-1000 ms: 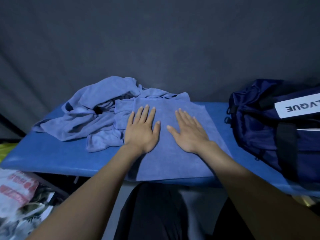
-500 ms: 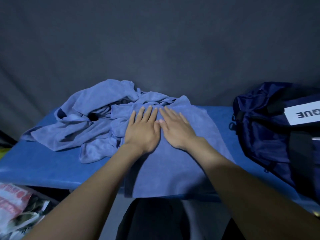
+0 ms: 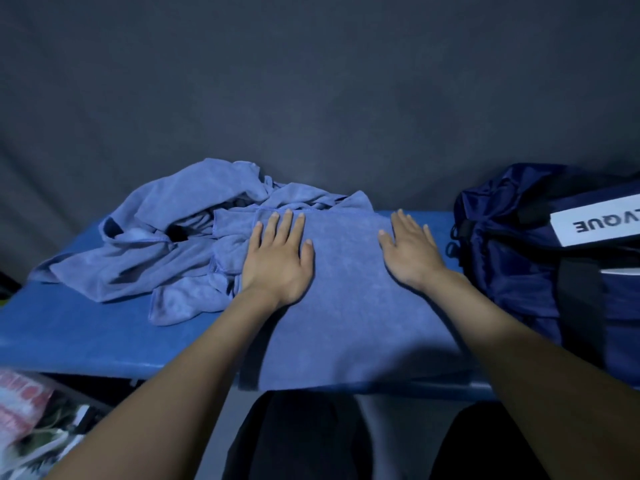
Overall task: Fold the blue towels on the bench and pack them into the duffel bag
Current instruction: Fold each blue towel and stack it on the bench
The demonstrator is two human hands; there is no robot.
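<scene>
Blue towel [image 3: 346, 299] lies flat under both grips; left hand [image 3: 277, 258], right hand [image 3: 412, 254] spread open.

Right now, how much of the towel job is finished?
Early. Both hands, left and right, press one towel flat on the bench. The pile is still crumpled, and no towel shows in the bag.
</scene>
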